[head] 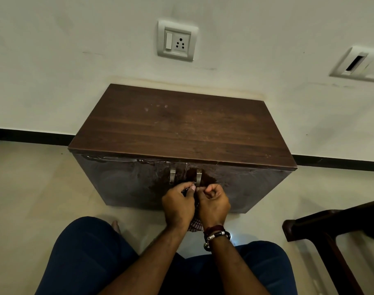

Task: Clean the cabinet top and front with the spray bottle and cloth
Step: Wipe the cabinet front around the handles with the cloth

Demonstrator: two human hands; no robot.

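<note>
Dark wood laminate, that's our cabinet (181, 128), standing against the white wall with two doors and a pair of metal handles (185, 176) at the centre seam. The top carries pale smudges and a dusty haze; the front shows wet-looking streaks and swirls, with a darker patch around the handles. Right in front of those handles we have both hands bunched together: left hand (178, 206) and right hand (213, 206) both curled tight on the cloth (195, 225), a striped bit of which peeks out below the wrists. We reckon we're refolding it. Risks? A loose fold could snag a handle and tug a door open, or a grubby face could smear those streaks wider. No spray bottle in sight, so we may be wiping dry.
</note>
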